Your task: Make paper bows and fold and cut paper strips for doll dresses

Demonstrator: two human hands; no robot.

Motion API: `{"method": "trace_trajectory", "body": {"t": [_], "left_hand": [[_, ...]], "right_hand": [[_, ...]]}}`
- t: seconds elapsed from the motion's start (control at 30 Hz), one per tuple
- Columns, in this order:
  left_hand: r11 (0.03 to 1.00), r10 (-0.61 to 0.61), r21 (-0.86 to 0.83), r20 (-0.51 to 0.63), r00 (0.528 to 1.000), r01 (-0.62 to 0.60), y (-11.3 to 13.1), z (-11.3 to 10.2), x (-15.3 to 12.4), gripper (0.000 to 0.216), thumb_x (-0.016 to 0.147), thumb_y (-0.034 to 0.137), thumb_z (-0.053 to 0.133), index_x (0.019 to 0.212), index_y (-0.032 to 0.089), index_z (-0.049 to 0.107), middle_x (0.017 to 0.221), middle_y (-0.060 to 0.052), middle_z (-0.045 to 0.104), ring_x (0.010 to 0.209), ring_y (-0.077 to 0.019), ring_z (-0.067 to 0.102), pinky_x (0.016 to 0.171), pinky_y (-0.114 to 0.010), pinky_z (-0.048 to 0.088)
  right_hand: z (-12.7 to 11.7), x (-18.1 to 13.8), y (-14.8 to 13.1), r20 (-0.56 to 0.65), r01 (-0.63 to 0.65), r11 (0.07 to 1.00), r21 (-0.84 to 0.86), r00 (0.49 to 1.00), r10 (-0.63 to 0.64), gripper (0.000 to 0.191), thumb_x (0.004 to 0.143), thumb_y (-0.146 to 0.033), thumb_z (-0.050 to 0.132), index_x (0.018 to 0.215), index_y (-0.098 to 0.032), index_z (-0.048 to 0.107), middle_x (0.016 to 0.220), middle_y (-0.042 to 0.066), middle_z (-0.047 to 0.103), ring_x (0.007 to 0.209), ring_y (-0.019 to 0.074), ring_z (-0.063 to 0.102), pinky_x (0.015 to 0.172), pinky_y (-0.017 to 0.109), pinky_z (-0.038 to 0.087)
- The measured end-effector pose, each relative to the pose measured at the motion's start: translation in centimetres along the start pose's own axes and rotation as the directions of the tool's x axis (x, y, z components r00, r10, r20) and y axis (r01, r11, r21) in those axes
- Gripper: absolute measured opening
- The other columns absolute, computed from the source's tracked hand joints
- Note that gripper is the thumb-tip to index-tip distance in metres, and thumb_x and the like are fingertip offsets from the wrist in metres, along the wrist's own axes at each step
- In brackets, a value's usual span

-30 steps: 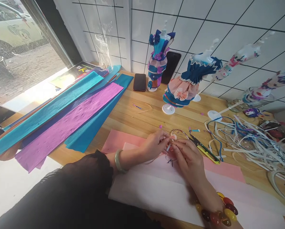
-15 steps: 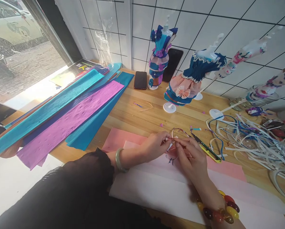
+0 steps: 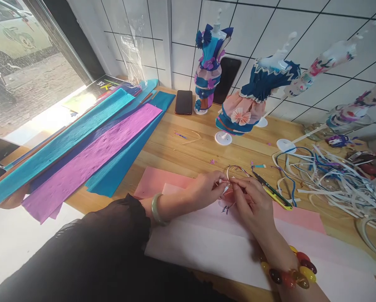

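My left hand (image 3: 206,189) and my right hand (image 3: 252,200) meet over the sheets, fingertips close together. Between them is a small piece of pink paper (image 3: 227,196) with white edging, mostly hidden by my fingers. Both hands pinch it, the left at its left side and the right at its right. Beneath lie white paper (image 3: 203,243) and pink paper (image 3: 158,178). A thin looped cord (image 3: 236,167) curves just beyond my fingertips. A yellow and black craft knife (image 3: 274,193) lies right of my right hand.
Long crepe paper strips (image 3: 93,157) cover the left side. Small dress forms (image 3: 242,100) in paper clothes stand along the tiled wall, near a phone (image 3: 184,102). Tangled paper strips (image 3: 329,180) and a tape roll (image 3: 364,233) lie at right.
Both hands stay together over the paper, with only a slight shift of the fingers. The view has tilted a little, so the background sits slightly higher.
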State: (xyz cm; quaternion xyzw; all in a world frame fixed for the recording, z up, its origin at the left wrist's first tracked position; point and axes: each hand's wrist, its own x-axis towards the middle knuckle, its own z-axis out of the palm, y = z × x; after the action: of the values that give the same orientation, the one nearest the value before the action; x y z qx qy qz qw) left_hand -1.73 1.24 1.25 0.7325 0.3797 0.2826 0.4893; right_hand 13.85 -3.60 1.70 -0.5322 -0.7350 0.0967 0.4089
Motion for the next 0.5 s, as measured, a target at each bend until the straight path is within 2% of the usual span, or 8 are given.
{"method": "trace_trajectory", "body": {"t": [0.5], "left_hand": [[0.999,-0.013,0.048,-0.006,1.000,0.013,0.22,-0.09,-0.07,0.021,0.084,0.028,0.045,0.089,0.016,0.061,0.065,0.002,0.060,0.061,-0.0089,0.053,0.056,-0.018,0.039]], "right_hand": [[0.06,-0.16,0.32,0.012,-0.014,0.998,-0.066,1.000,0.014,0.021,0.086,-0.019,0.049,0.102,-0.022,0.063,0.091,0.009,0.064,0.082,0.0209,0.062,0.069,0.038,0.051]]}}
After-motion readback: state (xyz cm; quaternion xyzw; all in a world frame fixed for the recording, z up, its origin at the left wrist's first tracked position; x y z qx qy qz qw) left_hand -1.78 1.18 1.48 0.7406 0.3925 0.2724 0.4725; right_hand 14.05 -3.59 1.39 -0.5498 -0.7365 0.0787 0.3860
